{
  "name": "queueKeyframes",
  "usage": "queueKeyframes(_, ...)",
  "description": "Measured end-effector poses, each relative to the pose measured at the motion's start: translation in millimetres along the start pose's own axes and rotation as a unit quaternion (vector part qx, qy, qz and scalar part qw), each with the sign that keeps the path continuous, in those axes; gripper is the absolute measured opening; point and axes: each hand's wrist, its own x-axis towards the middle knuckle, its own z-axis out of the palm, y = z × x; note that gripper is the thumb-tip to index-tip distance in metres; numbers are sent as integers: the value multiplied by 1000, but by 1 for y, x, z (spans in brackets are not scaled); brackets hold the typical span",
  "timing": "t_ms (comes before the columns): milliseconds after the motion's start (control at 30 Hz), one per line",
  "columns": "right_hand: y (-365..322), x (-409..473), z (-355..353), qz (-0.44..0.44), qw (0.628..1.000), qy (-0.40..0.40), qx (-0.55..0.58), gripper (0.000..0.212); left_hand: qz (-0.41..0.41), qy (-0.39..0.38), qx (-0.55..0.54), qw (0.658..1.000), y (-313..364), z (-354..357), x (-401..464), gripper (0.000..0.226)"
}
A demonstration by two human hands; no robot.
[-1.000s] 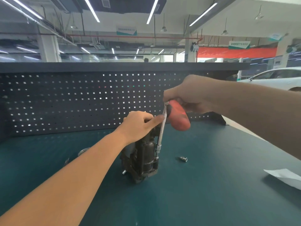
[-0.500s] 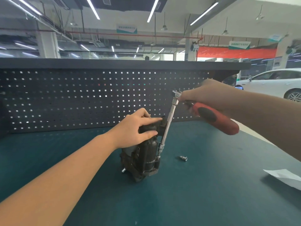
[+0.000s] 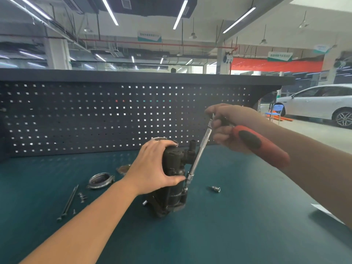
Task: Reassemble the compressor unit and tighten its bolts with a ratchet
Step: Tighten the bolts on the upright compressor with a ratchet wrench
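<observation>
With the left hand (image 3: 152, 168) gripping the compressor (image 3: 172, 180) and the right hand (image 3: 224, 130) holding the ratchet (image 3: 253, 140), the tilted extension (image 3: 198, 155) could slip off the bolt.

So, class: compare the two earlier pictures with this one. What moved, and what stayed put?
The right hand swung the ratchet handle from near the compressor out to the right. The left hand shifted from the top of the compressor to gripping its side. The extension stayed seated low on the unit; the loose socket did not move.
</observation>
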Motion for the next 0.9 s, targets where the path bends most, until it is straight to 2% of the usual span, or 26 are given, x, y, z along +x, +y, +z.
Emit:
queueKeyframes(67,-5,-6,-5,-49,998,21,38,32,-2,-4,-3,1000,-2,-1,1,81)
queueKeyframes(200,-20,-28,-17,-155,988,-23,4,37,-17,-8,-42,999,-6,-2,-1,75)
queueKeyframes(267,-15,-35,-22,-218,975,2,-36,38,-18,-9,-57,998,-7,-3,-2,74)
queueKeyframes(333,2,-32,-29,-280,956,61,-66,39,-17,-9,-64,998,-8,-4,-3,73)
queueKeyframes(400,29,-18,-35,-305,948,72,-55,44,-17,-16,-66,998,-9,-7,-4,73)
queueKeyframes(467,64,3,-35,-298,950,55,-76,50,-23,-27,-72,997,-10,-9,-5,73)
queueKeyframes(533,101,26,-32,-284,937,91,-183,61,-20,-31,-75,996,-12,-10,-5,74)
queueKeyframes(567,119,36,-29,-264,935,103,-212,64,-16,-28,-77,997,-14,-10,-5,75)
queueKeyframes(600,133,46,-27,-238,945,109,-194,62,-12,-21,-79,997,-17,-9,-6,76)
queueKeyframes(667,153,65,-28,-197,975,96,-24,41,-11,-7,-86,996,-22,-7,-6,78)
queueKeyframes(733,161,81,-28,-175,971,72,149,12,-20,-6,-96,995,-27,-8,-8,81)
queueKeyframes(767,165,89,-29,-166,967,70,180,9,-22,-11,-100,995,-29,-9,-8,82)
queueKeyframes(800,167,95,-28,-154,971,67,171,14,-21,-16,-103,994,-29,-10,-8,82)
queueKeyframes(900,179,114,-18,-136,988,45,50,49,2,-15,-123,992,-28,-13,-9,79)
